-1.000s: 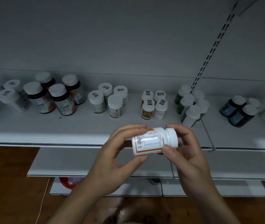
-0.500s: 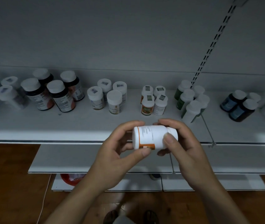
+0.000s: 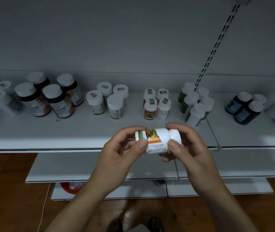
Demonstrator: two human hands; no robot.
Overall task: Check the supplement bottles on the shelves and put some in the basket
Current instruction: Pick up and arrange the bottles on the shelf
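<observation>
Now, from the head view:
- Held on its side just in front of the shelf (image 3: 83,131) edge: bottle (image 3: 156,141), white, cap to the right, orange-and-green label turned up, likely so as to read the print.
- Gripped at the base end by the left hand (image 3: 121,158): left thumb (image 3: 141,144) pressed on the near side, fingers curled over the far side.
- Gripped at the cap end by the right hand (image 3: 188,153): right thumb (image 3: 173,145) at the neck, fingers wrapped behind. A two-ended hold, seemingly for rolling the bottle round to each face of the label.
- Standing upright on the shelf, grouped by kind, probably for easy comparison: dark bottles (image 3: 32,101) toward its left end, white tubs (image 3: 110,101) left of its middle, four small bottles (image 3: 156,104) at its middle, green bottles (image 3: 195,104) just right of those, blue bottles (image 3: 244,109) toward its right end.
- Small bottles seemingly with the same orange label, so likely the held one's own group.
- Basket: not plainly seen. Under the shelf, a red thing (image 3: 68,187), too hidden to name.
- Judged step: checking, not yet placing.
</observation>
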